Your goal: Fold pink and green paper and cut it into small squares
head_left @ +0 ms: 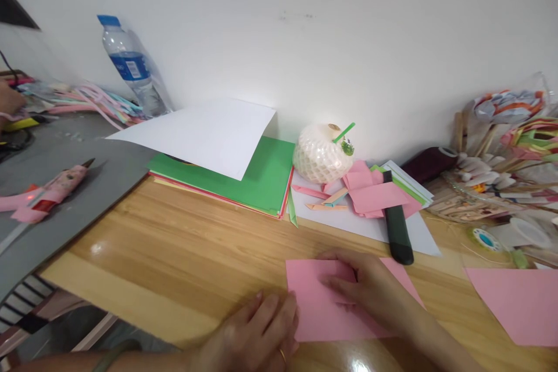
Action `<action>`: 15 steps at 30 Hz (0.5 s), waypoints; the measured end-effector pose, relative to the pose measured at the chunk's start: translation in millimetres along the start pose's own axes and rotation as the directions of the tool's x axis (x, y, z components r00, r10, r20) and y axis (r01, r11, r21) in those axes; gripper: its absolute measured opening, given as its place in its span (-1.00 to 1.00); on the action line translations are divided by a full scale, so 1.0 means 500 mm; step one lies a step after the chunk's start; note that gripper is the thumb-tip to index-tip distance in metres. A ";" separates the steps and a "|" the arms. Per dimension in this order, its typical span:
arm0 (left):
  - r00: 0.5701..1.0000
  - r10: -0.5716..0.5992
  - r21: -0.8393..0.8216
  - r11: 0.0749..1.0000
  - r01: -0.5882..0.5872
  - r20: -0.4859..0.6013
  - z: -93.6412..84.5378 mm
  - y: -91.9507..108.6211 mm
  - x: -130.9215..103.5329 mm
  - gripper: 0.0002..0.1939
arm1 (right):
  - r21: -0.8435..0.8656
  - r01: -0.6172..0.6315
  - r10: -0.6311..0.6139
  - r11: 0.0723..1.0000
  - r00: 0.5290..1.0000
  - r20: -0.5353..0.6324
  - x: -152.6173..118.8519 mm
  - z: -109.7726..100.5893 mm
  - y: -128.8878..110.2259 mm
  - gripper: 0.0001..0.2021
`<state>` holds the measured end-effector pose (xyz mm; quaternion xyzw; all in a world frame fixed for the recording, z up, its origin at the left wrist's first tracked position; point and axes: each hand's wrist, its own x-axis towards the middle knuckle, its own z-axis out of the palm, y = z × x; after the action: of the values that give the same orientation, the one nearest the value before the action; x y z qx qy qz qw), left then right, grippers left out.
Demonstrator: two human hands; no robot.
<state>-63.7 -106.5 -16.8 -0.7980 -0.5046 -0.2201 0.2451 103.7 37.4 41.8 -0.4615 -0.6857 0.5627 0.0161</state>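
A pink sheet of paper (318, 322) lies flat on the wooden table in front of me. My left hand (261, 328) is at its left edge, fingers bent and close together over the paper's side; the thumb is hidden. My right hand (370, 288) rests over the upper middle of the sheet. Its thumb and fingers are around a smaller pink paper piece (340, 272) lying on the sheet, partly covered by the hand. Just beyond the right hand lies a dark-handled cutter (397, 232), across folded pink papers (375, 195).
Behind are a stack of coloured paper (222, 180) under a white sheet (204, 133), a white textured ball (322, 154) and a water bottle (133, 72). A pink glue gun (54, 192) lies left. Another pink sheet (521, 302) and sticks (462, 200) are right. Another person's hand (9, 102) shows far left.
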 end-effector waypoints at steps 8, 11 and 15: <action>1.000 -0.007 -0.024 1.000 0.007 -0.021 -0.004 -0.005 0.010 -0.74 | -0.002 0.005 -0.005 1.000 1.000 0.002 0.002 0.000 -0.007 -0.82; 0.999 -0.021 -0.028 0.999 0.020 -0.035 -0.005 -0.005 0.011 -0.73 | 0.001 0.014 -0.014 1.000 1.000 0.008 0.001 -0.002 -0.009 -0.82; 0.999 -0.013 -0.011 1.000 0.013 -0.035 -0.006 -0.004 0.011 -0.75 | -0.004 0.010 -0.010 1.000 1.000 0.017 -0.001 -0.001 -0.012 -0.84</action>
<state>-63.6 -104.0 -10.8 -0.7920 -0.5042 -0.2384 0.2483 100.7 37.8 47.0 -0.4531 -0.6893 0.5652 0.0120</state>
